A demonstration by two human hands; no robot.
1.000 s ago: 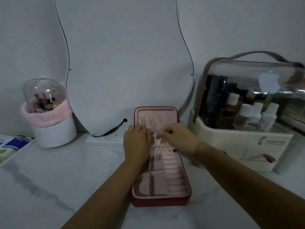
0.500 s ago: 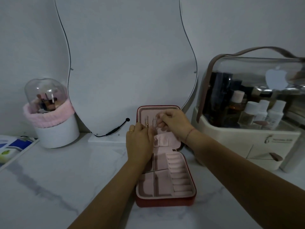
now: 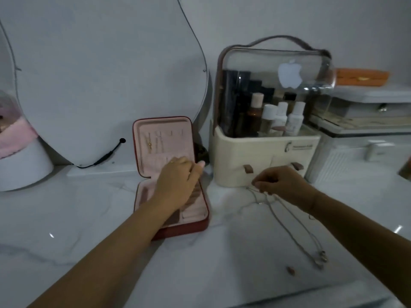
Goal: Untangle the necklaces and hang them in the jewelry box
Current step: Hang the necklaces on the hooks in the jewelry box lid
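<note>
Pinching necklace end at box's 3 o'clock, right hand needed slow lift; left hand lay relaxed on box.

A white apple-shaped logo with a small leaf shows on the clear plastic dome lid of the cream cosmetics organiser. On the organiser's front, near its upper right corner, two short lines of dark print stand beside a small emblem, too blurred to read. Nothing on the white bottles inside is legible.
</note>
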